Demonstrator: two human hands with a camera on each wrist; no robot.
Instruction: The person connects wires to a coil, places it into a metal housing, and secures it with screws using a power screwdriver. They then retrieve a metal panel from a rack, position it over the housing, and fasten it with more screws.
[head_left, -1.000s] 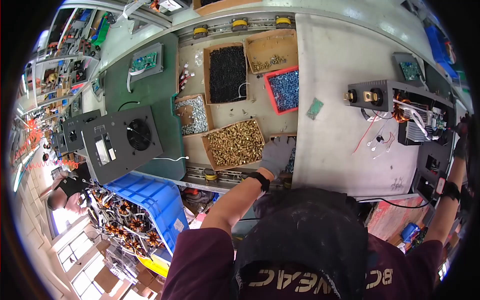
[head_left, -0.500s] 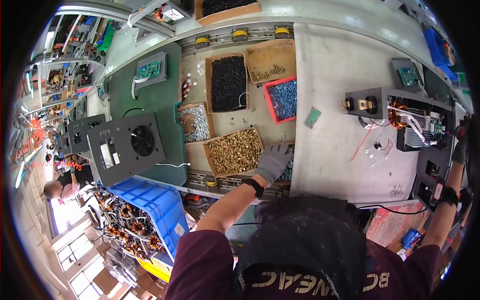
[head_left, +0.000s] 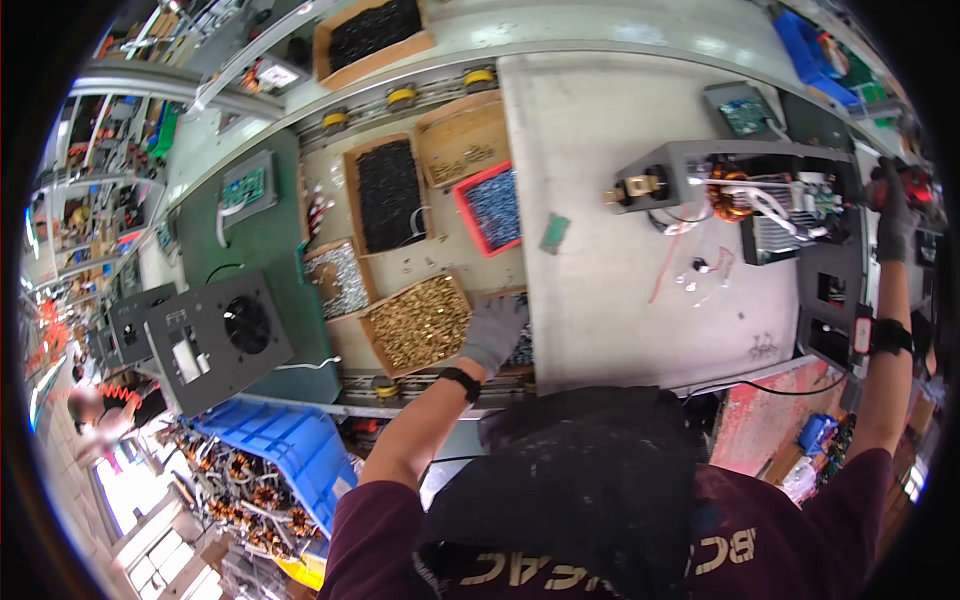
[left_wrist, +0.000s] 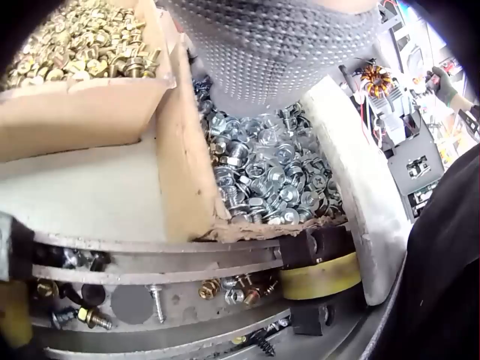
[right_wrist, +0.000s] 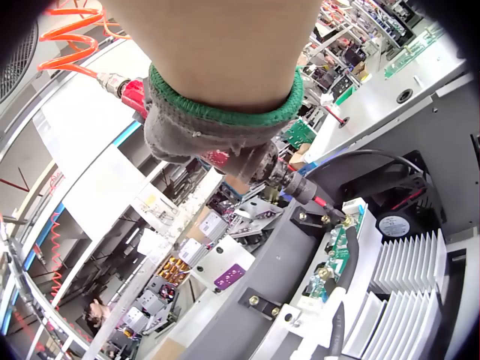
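The gloved left hand (head_left: 495, 332) is over a small cardboard box of silver screws (left_wrist: 274, 176), beside the box of brass-coloured screws (head_left: 420, 322). In the left wrist view the glove (left_wrist: 262, 56) reaches down into the silver screws; its fingertips are hidden. My gloved right hand (head_left: 893, 215) grips a red power driver (head_left: 915, 185) with an orange coiled hose. The right wrist view shows this glove (right_wrist: 217, 135) round the driver, whose bit (right_wrist: 326, 204) points at the end of a green circuit board (right_wrist: 330, 262) in the grey unit (head_left: 740, 185).
Boxes of black screws (head_left: 388, 195) and a red tray of blue screws (head_left: 490, 208) stand farther back. A small green board (head_left: 555, 232) and loose wires lie on the pale mat (head_left: 600, 320). Grey fan panels (head_left: 215, 340) and a blue crate (head_left: 290, 450) are at the left.
The head view has shifted, so the table's contents appear farther left. The left hand stays at the silver-screw box. The right hand appears higher, with more of the red driver showing.
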